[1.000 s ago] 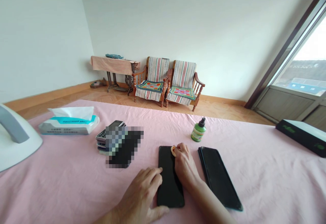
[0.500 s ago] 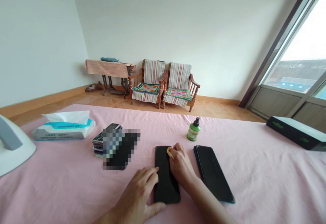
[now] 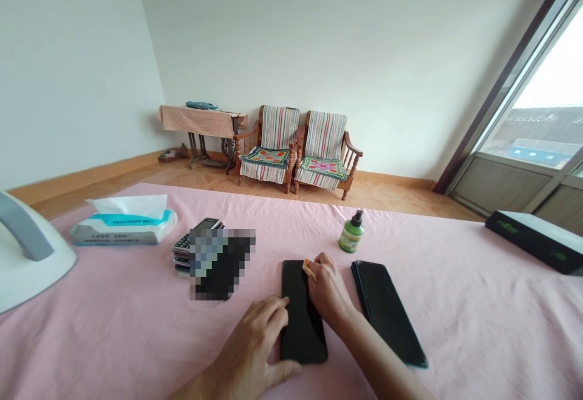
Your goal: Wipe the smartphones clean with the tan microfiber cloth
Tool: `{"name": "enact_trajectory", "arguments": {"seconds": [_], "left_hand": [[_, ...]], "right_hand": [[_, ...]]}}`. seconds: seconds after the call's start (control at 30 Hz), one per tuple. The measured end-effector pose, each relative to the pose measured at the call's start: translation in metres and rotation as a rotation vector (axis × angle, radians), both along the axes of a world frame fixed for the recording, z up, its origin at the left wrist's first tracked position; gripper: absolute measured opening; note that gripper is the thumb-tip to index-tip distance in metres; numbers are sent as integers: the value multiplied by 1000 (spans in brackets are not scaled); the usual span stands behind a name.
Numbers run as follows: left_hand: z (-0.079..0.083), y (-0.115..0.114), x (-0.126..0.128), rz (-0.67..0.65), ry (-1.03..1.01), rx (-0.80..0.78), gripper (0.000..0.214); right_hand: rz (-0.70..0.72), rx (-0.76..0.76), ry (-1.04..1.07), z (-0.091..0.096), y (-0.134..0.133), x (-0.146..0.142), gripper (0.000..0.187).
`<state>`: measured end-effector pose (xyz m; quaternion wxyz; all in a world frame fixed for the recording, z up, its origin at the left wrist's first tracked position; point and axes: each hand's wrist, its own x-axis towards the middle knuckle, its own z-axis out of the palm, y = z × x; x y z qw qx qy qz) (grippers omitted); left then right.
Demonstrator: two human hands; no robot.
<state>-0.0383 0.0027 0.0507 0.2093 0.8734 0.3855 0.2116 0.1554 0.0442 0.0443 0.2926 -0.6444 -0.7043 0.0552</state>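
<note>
Centrally, one flat black device (image 3: 300, 327) lay screen up on a pink cloth (image 3: 136, 342), its far end away from the wearer.

Left hand (image 3: 255, 342): partly spread, gripping nothing, fingertips at the device's left edge, thumb by its near edge.

Right hand (image 3: 328, 291): fingers curled in, a small pale-orange pad (image 3: 310, 268) pinched between them at the device's far right corner.

Just right of that hand: a dark flat stack (image 3: 389, 315), set aslant, its layers seen along the left side.

Beyond: one green bottle (image 3: 351, 236), black-topped, upright.

To the left: a pile of phones (image 3: 183, 255), partly pixelated; a tissue packet (image 3: 118, 230), one white sheet protruding; a white appliance (image 3: 39, 278) with grey handle, cut by the frame.

Far right: one black-sided box (image 3: 531, 241).

Background: two wooden armchairs (image 3: 279, 130), draped in striped cloth.
</note>
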Motion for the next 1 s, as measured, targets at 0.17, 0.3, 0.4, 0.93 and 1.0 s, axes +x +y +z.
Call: {"name": "enact_trajectory", "arguments": {"seconds": [0.17,0.3,0.4,0.93,1.0], "left_hand": [[2,-1,-1,3,8,-8,57],[3,0,1,3,17,-4,53],[2,0,2,3,7,1,51],[3,-2,1,7,-2,-24,55],[4,-1,2,3,0,-23,54]], "right_hand": [[-2,11,6,-4,-1,-1,30],[11,-12,-21,-8,-36,-3,28],[26,-33,-38,-7,-44,-2,27],[30,-85,-211,3,-50,-10,31],[38,-78,-254,6,-39,-10,31]]}}
